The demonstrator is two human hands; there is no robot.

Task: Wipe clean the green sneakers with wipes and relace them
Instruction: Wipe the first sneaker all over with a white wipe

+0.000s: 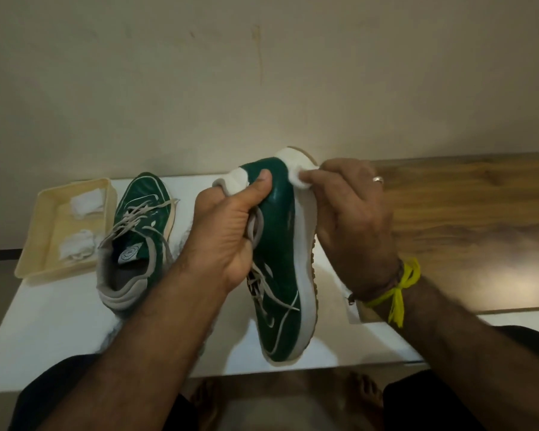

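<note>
The held green sneaker [280, 259] is raised above the white worktop [59, 321], turned on its side with the toe pointing near and the heel far, its white sole edge facing right. The left hand [227, 231] grips it at the collar, thumb pressed on the green heel panel and fingers curled into the opening by the grey laces. The right hand [352, 225] pinches a white wipe [302, 178] against the white heel of the sole; a ring sits on one finger and a yellow cord [399, 290] is tied round the wrist. To the left, the second green sneaker [137, 234] stands upright on the worktop, laces loose, toe pointing far. Just beside it, further left, a cream tray [35, 262] holds crumpled white wipes [81, 247]. A wooden surface [464, 219] lies to the right.
</note>
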